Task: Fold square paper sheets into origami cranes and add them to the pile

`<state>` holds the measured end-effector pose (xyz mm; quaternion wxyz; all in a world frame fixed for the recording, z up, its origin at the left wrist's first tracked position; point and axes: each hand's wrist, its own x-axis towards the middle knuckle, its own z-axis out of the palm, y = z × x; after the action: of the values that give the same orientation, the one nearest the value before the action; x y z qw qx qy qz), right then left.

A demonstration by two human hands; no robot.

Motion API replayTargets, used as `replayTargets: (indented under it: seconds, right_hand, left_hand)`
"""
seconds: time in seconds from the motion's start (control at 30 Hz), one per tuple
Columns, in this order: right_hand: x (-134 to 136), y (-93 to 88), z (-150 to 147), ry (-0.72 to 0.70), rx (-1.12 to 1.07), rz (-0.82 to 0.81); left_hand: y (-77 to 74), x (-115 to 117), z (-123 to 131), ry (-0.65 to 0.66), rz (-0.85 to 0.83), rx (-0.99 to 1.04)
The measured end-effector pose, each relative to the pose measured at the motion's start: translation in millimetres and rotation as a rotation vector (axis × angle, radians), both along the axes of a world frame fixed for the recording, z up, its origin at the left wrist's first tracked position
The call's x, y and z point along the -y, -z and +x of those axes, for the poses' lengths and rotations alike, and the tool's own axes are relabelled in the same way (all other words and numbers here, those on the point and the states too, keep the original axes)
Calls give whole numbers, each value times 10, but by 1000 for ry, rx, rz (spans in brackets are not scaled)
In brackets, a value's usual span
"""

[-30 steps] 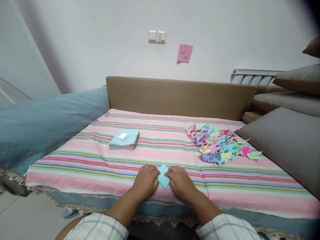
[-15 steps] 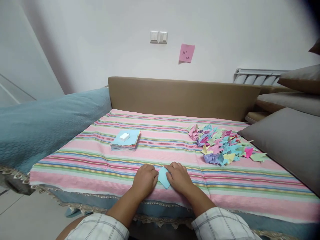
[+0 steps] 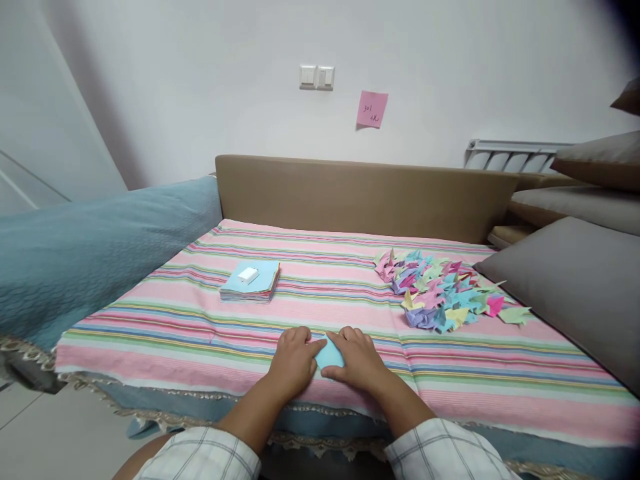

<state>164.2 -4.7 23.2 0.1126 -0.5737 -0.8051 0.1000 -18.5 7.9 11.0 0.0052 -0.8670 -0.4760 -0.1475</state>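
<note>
Between my hands, a small folded piece of light blue paper [image 3: 329,356] lies on the striped cloth [image 3: 320,313] near its front edge. My left hand [image 3: 294,360] grips the paper's left side, thumb reaching over its upper corner. From the right, my right hand [image 3: 356,355] holds the same paper, its thumb and forefinger spread around the right edge. Parts of the paper are hidden under the fingers.
A stack of coloured paper sheets [image 3: 253,287] with a small white box [image 3: 248,275] on top sits left of centre. Many-coloured folded paper figures [image 3: 445,293] are heaped at the right, beside grey cushions [image 3: 570,273]. A brown backrest [image 3: 360,197] stands behind.
The paper has gone from a pointed kite-like outline to a more rounded, partly covered one. My left thumb has moved over its top corner and my right thumb has come to its lower edge.
</note>
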Motion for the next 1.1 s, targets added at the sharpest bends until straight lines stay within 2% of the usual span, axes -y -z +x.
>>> replayTargets:
  seconds: [0.3, 0.63, 0.7, 0.83, 1.1]
  right_hand:
    - [3, -4, 3, -13, 16, -1]
    - [7, 1, 11, -12, 7, -18]
    - [8, 11, 10, -9, 9, -14]
    - [11, 31, 11, -13, 2, 8]
    - [86, -29, 64, -69, -18, 25]
  left_hand:
    - [-158, 5, -159, -5, -47, -30]
    - [-133, 54, -165, 18, 7, 10]
    - [-97, 94, -115, 65, 38, 77]
    - [-48, 175, -13, 268, 41, 108]
    - [-62, 188, 10, 255, -37, 14]
